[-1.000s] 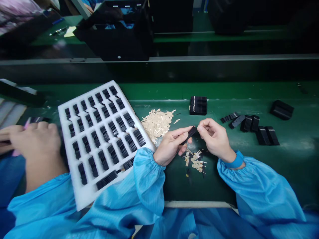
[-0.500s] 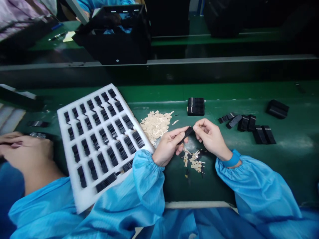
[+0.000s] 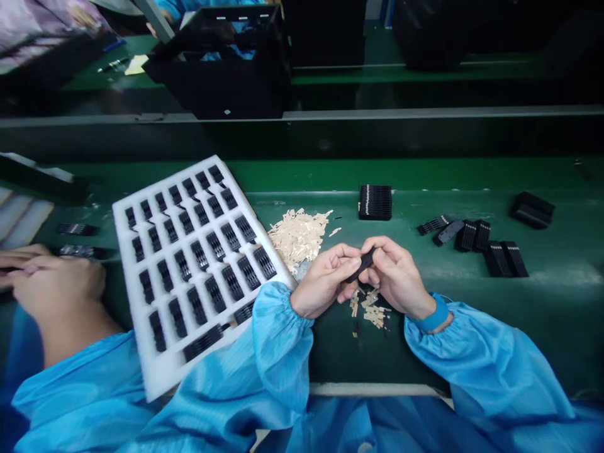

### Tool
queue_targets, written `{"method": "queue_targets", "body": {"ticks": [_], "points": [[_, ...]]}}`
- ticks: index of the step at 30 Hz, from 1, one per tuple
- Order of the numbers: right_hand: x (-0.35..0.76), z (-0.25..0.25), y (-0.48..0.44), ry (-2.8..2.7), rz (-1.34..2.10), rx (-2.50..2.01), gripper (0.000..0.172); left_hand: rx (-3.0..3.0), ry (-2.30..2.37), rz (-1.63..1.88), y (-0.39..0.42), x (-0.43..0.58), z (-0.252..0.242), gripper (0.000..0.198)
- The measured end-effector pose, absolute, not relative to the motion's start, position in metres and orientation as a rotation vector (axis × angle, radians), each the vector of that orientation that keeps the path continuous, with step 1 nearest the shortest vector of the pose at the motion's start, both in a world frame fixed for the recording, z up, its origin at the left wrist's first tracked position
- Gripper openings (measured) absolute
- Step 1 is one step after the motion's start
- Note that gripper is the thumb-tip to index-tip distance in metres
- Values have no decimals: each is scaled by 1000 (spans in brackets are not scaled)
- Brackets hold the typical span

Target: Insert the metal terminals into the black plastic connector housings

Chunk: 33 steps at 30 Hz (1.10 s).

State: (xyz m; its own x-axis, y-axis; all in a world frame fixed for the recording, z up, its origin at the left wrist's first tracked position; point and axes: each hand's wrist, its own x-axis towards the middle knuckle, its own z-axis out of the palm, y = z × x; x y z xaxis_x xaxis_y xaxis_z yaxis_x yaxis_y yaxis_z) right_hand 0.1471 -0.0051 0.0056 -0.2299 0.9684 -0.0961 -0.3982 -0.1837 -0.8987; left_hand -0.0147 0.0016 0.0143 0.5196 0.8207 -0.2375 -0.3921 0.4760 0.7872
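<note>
A small black rectangular part [image 3: 362,264] is held between both hands above the green bench. My left hand [image 3: 325,280] is closed around its near end, thumb on top. The fingers of my right hand [image 3: 396,274] pinch its far end; whether they also hold a smaller piece is hidden. Just below the hands lie scattered small cream strips [image 3: 376,314] with a few dark bits. Left of them is a larger heap of cream strips [image 3: 299,236]. Beyond my hands stands a ribbed black block [image 3: 375,202].
A white foam tray [image 3: 153,374] with rows of black parts lies at left, partly under my left sleeve. Several loose black parts [image 3: 466,234] and a black block [image 3: 533,210] lie at right. A co-worker's hands [image 3: 61,283] are at far left. A black bin [image 3: 221,75] stands behind the ledge.
My right hand has moved left and closed onto the black part's far end, where before it was at its tip. My left hand still holds the part. The view has shifted slightly.
</note>
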Motion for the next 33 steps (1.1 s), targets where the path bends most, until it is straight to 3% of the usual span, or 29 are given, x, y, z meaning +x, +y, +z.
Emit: {"method": "queue_targets", "body": {"ticks": [11,20,28,33], "points": [[147,10,-4,-752,1812,-836,33,729,636,764,1,-16,14,27],[146,2,-5,-1126,1469,-922,21,657,626,808,3,-15,11,22],[160,9,5,-1212,1462,-1047,33,762,753,832,5,-15,12,31],[175,12,19,-1136,1700,-1166,31,913,925,734,12,-17,9,36]]}}
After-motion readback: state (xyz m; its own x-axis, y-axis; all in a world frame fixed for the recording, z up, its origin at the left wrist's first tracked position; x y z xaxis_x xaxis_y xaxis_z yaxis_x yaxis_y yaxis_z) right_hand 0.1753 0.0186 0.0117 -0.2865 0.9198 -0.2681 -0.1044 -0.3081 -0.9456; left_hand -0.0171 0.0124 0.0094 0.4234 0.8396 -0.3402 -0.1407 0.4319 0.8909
